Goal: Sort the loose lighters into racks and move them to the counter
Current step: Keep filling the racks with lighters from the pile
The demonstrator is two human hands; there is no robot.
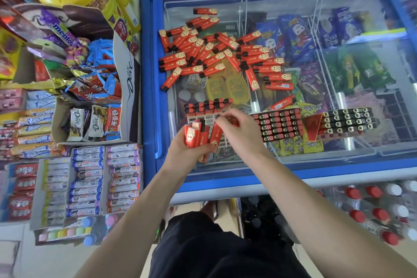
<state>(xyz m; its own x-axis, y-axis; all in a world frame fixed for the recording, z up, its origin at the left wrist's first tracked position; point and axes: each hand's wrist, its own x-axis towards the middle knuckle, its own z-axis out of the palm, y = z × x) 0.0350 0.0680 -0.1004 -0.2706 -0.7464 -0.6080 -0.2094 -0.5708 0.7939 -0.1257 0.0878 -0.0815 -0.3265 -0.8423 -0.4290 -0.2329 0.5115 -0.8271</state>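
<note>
My left hand [191, 150] grips lighter bundle [198, 134] as ready stock at freezer [155, 97] front edge. Right hand [234, 128] pinches one lighter over half-empty rack [208, 117], feeding slots. Loose pile [221, 52] mid-lid; two full racks [279, 123] rightward.

I read "mentos" in white letters on a purple paper-wrapped candy roll [60, 29] at the far left. "Dove" stands in dark script on the white side wall of an open cardboard display box [130, 79] beside the blue freezer. The same "Dove" script appears on two white-and-brown chocolate wrappers [86, 123] lying inside that box's near compartment. Chinese characters mark the red snack packets [112, 119] next to them, and others mark the blue ice-cream bags [297, 36] under the freezer glass; I cannot make them out reliably. Print on the red lighters [216, 54] is too small to read.
</note>
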